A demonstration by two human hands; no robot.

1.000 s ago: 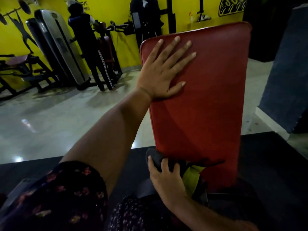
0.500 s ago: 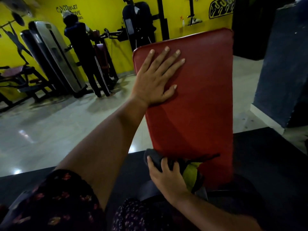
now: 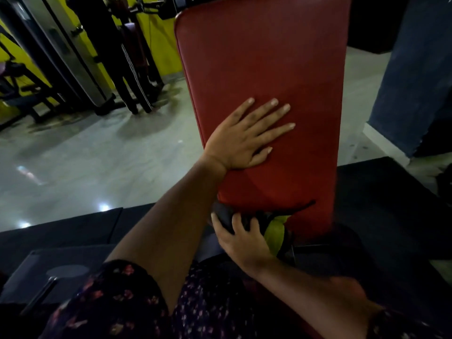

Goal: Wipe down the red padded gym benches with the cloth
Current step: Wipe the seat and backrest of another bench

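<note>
The red bench pad (image 3: 264,69) stands steeply tilted in the middle of the scene, with its narrow near end low and its broad far end running up out of view. The left hand (image 3: 247,140) lies flat on the pad's left half, about midway up. The palm is down, the four fingers are straight and fanned apart toward the far right, and the thumb is tucked along the near side. The heel of the hand sits at the pad's left edge. Its bare forearm stretches back to the near left, almost straight, into a dark floral sleeve (image 3: 110,302).

The right hand (image 3: 242,238) is at the pad's near end, reaching in from the near right with its back toward the camera. Its fingers curl over a dark cloth (image 3: 226,216), gripping it against the pad's lower edge — the cloth is bunched there, partly tucked under the padding. A yellow-green fold (image 3: 275,234) shows just right of the fingers. Whether it belongs to the same cloth cannot be told.

A black mat (image 3: 391,204) lies under the bench, with a glossy grey floor (image 3: 85,155) beyond it. Far left, by a yellow wall (image 3: 14,52), the legs of another person (image 3: 132,77) in dark striped trousers stand beside a grey gym machine (image 3: 66,50). A blue pillar (image 3: 415,81) rises at the far right.
</note>
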